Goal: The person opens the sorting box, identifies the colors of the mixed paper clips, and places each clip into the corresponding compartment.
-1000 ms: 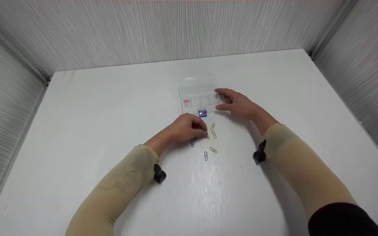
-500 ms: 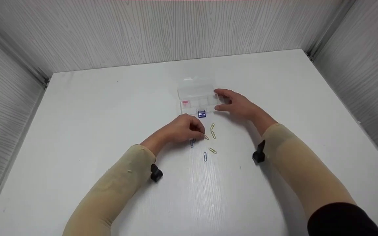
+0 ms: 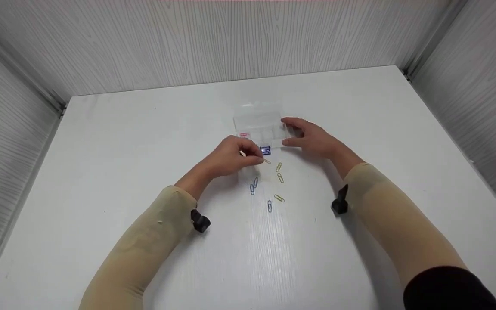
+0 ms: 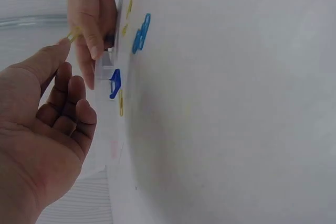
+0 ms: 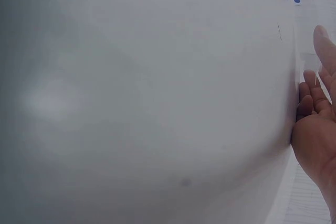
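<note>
The white desk (image 3: 144,142) carries everything, boxed in by grey wood-grain walls (image 3: 230,38). On it, toward the far middle, sits a clear compartment box (image 3: 258,125) with its lid folded back and its long axis running left to right; a pink item (image 3: 243,134) lies in its left cell, and a blue clasp (image 3: 265,150) marks the near edge. The right hand (image 3: 312,137) rests against the box's right end, fingers nearly straight and thumb set apart, bracing the wall rather than wrapping round it; the right wrist view shows the relaxed fingers beside the clear edge. The left hand (image 3: 230,157) hovers just off the box's near-left corner, lifted from the desk, with thumb and forefinger pinching a yellow clip (image 3: 266,161) while the other fingers curl loosely, as the left wrist view also shows (image 4: 72,34). The clip sticks out to the right of the fingertips, its length roughly level and pointing toward the blue clasp, so the box lies just ahead and slightly right of the pinched clip, and the left hand is the nearer one to the open cells on that side. Nearer the person, more clips lie loose on the desk: two yellow ones (image 3: 279,172) just below the clasp, a blue pair (image 3: 254,186) to their left, then a single blue clip (image 3: 269,206) beside another yellow one (image 3: 279,198).
</note>
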Motion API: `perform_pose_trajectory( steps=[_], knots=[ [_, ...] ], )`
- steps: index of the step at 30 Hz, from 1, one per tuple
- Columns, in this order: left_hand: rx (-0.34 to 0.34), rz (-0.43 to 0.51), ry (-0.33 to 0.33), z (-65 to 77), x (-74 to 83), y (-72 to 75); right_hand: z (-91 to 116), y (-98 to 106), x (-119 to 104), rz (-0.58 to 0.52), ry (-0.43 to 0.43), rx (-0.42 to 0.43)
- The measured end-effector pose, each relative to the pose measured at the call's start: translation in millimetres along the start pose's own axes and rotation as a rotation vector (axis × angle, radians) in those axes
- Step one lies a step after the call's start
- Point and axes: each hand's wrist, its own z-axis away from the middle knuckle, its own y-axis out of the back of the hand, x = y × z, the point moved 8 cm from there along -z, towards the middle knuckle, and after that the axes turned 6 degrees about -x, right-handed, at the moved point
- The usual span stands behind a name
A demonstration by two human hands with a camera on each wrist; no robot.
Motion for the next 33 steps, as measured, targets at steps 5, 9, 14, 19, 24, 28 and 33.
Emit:
perform_pose_trajectory(
  steps=[5,9,14,19,24,28,33],
  knots=[
    [0.115,0.032,0.005,-0.3,-2.8,23.8,-2,0,1,-0.006,-0.007,-0.004],
    [0.195,0.056,0.052,-0.7,-14.4,39.7,-2,0,3,-0.005,-0.020,0.001],
    [0.264,0.092,0.120,-1.3,-36.3,51.7,-2,0,2,-0.004,-0.022,0.004],
    [0.302,0.137,0.185,0.2,-57.2,57.1,-2,-1,3,-0.003,-0.036,0.005],
    [0.313,0.142,0.209,2.1,-65.2,58.2,-2,-1,5,-0.004,-0.045,0.002],
    [0.298,0.138,0.213,1.3,-65.9,55.2,-1,0,3,-0.011,-0.048,0.001],
    [0.281,0.122,0.214,-0.8,-66.7,51.7,0,0,2,-0.004,-0.051,0.002]
  ],
)
